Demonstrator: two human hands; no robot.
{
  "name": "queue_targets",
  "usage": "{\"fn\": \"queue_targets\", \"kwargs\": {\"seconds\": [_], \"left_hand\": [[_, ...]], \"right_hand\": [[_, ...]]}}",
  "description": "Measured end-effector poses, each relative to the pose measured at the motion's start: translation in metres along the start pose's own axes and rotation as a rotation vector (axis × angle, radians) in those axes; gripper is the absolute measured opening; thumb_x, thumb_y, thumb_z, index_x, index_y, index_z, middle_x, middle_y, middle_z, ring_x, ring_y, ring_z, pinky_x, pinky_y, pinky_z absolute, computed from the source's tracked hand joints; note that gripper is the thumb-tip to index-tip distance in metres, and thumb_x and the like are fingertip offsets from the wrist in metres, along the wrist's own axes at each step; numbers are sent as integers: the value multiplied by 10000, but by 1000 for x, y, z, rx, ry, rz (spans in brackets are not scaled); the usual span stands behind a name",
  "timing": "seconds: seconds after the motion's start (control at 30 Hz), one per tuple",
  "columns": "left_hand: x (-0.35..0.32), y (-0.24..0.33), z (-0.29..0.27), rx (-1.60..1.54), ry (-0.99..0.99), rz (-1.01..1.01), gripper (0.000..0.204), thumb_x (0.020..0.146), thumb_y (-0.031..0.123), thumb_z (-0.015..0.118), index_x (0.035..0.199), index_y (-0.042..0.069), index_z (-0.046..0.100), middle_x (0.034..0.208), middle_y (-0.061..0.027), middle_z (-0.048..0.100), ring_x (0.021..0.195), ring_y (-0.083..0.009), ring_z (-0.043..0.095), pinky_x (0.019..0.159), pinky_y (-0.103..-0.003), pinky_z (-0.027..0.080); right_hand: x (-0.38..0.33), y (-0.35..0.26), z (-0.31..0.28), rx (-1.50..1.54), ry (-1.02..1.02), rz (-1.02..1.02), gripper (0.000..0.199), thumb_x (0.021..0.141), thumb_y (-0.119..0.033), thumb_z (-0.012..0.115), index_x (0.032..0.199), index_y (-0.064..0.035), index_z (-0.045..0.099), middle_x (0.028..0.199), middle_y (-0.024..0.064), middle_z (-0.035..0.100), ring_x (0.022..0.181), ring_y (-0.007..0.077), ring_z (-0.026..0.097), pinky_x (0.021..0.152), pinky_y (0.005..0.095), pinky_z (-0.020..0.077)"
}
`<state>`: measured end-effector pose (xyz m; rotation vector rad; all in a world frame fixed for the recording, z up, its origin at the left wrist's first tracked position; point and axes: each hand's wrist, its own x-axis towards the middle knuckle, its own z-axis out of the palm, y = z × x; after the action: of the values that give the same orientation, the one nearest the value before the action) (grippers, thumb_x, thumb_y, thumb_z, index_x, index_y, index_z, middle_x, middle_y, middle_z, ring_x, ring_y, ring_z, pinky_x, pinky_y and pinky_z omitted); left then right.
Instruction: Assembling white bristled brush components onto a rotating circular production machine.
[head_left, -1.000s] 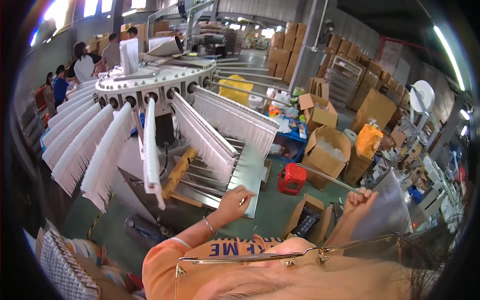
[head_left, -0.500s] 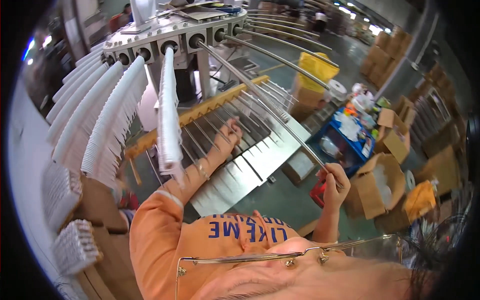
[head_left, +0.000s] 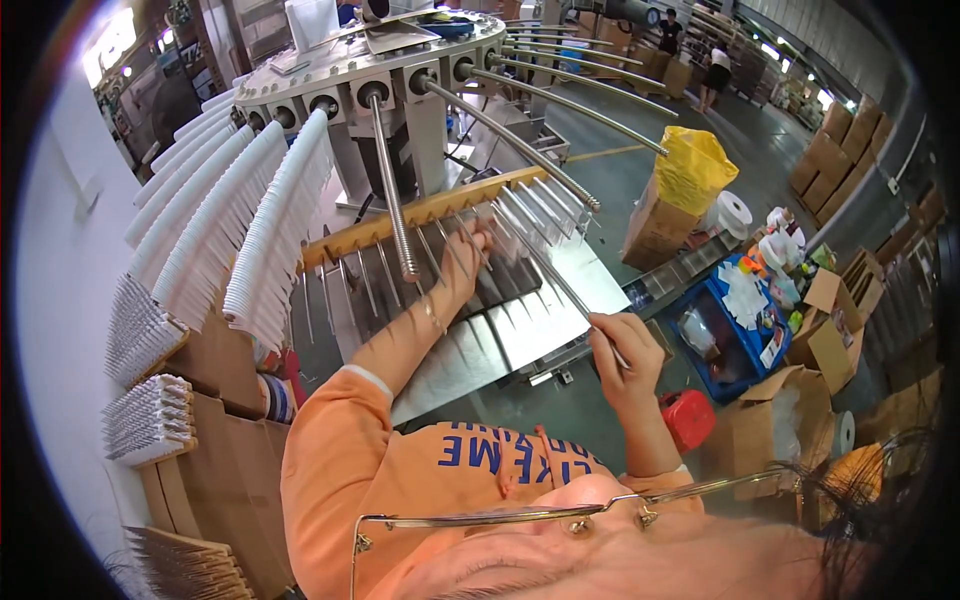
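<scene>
My right hand (head_left: pixel 628 365) is closed round the near end of a thin metal rod (head_left: pixel 550 268), which slants up and left over the tray. Among the rods of a wooden-backed rack (head_left: pixel 430 205) is my left hand (head_left: pixel 466 262), its fingers bent and partly hidden and blurred; what they hold, if anything, I cannot make out. Several thin metal rods stick out from the rack above a shiny metal tray (head_left: pixel 450 365). Above it, a bare coiled metal bar (head_left: pixel 388 175) projects from a round machine hub (head_left: pixel 350 70). Left of it, bars carry dense rows of white fringed pieces (head_left: pixel 285 215).
White spiky bundles (head_left: pixel 150 420) are stacked on cartons (head_left: pixel 230 475) at left. On the right are a yellow bag (head_left: pixel 697 165) in a carton, a white roll (head_left: pixel 733 216), a blue crate (head_left: pixel 715 375), a red container (head_left: pixel 688 420) and open boxes (head_left: pixel 780 420). People (head_left: pixel 715 75) stand far back.
The bar at middle front, covered in white pieces before, is now replaced by a bare coiled one. My right hand has moved left with the rod. My left hand stays among the rack's rods.
</scene>
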<state>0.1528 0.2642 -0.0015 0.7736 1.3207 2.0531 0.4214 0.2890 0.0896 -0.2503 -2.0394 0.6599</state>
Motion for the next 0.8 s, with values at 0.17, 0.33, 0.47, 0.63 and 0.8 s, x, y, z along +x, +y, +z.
{"fn": "queue_targets", "kwargs": {"seconds": [0.17,0.33,0.47,0.63,0.8], "left_hand": [[-62,21,25,250,-303,-24,338,808,126,478,1118,2,527,658,17,486,547,-59,384,491,-199,306],[12,1,-6,8,-24,-38,120,860,212,462,782,125,489,603,26,446,502,-82,382,460,-211,300],[41,-6,0,-118,59,-114,84,838,187,480,779,128,489,612,20,465,487,-84,397,431,-214,288],[25,-4,10,-13,41,-94,91,775,138,498,809,83,561,643,6,508,487,-92,416,427,-217,305],[-62,19,56,420,-303,68,350,784,110,530,1119,7,534,716,9,515,609,-61,437,556,-200,373]], "right_hand": [[-41,29,-22,51,97,-89,125,741,62,509,836,39,587,731,122,568,618,185,558,566,254,444],[-50,18,-59,35,81,-96,153,722,67,529,854,31,596,723,120,569,605,183,561,542,252,445],[-34,21,-52,-23,24,-89,141,743,68,517,855,43,597,745,117,562,613,161,559,549,232,437],[-20,25,-31,6,20,-94,148,754,79,521,875,44,599,754,105,565,616,150,562,557,223,436],[-50,43,-46,59,93,-75,142,755,79,511,857,30,597,767,111,561,628,157,561,567,227,441]]}}
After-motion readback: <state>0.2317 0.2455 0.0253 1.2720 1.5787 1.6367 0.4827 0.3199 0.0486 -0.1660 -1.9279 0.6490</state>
